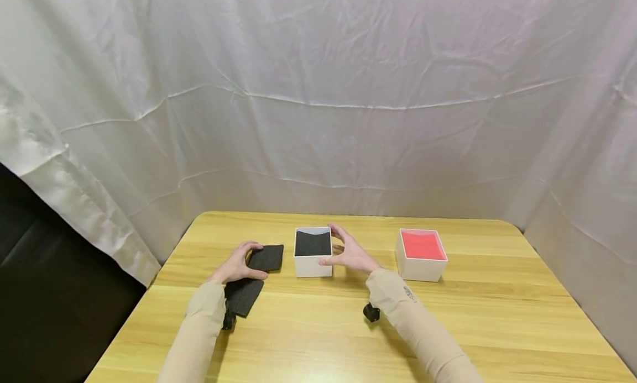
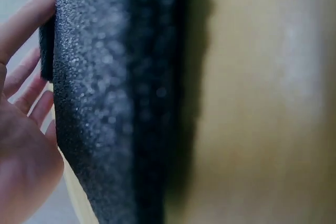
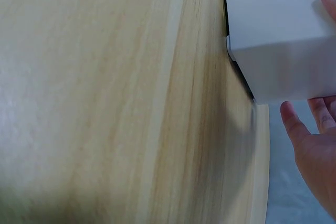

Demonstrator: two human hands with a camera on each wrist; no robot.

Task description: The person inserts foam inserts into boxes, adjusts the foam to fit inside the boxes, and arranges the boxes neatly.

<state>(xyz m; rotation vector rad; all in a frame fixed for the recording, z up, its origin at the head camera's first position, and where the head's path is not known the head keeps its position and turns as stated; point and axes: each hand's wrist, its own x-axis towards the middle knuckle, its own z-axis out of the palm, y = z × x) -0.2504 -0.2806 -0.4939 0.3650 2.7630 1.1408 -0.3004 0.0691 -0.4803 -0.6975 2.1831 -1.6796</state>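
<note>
On the left of the table my left hand [image 1: 239, 266] holds a black foam-like square pad [image 1: 267, 258], fingers at its far edge and thumb at its near edge. Closer to me lies a second black pad [image 1: 244, 296], partly under the left wrist; its thick edge fills much of the left wrist view [image 2: 100, 98]. My right hand [image 1: 352, 254] grips an open white box [image 1: 312, 266], thumb on the front face and fingers round the right side. Inside this box sits a black pad [image 1: 313, 244]. In the right wrist view the white box [image 3: 283, 66] rests on the table.
Right of my hand stands another open white box [image 1: 422, 269] with a red piece [image 1: 421, 245] inside. The wooden table [image 1: 308, 339] ends at a pale curtain [image 1: 348, 151] behind. Something black [image 1: 45, 283] stands beyond the left edge.
</note>
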